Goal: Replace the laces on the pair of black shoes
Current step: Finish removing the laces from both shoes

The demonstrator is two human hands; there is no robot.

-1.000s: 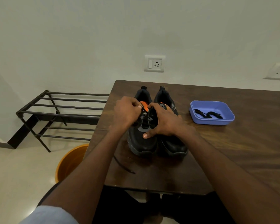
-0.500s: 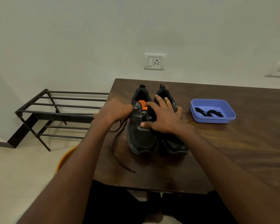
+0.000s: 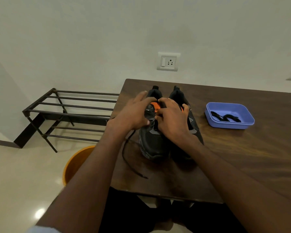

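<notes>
Broadly, a pale wall (image 3: 91,39) with a switch socket (image 3: 168,61) is seen behind a dark wooden counter (image 3: 242,157). A metal rack (image 3: 71,113) and an orange bucket (image 3: 76,163) are set on the glossy floor (image 3: 20,174) to its left. A blue tray (image 3: 229,123) holding black laces (image 3: 225,117) is placed on the counter, right of the black shoes (image 3: 155,142). The left shoe's lacing is worked by both hands: the left hand (image 3: 133,115) and right hand (image 3: 172,121) are curled over it, but what each grip pinches cannot be told. A loose lace (image 3: 128,158) is trailed across the counter.
</notes>
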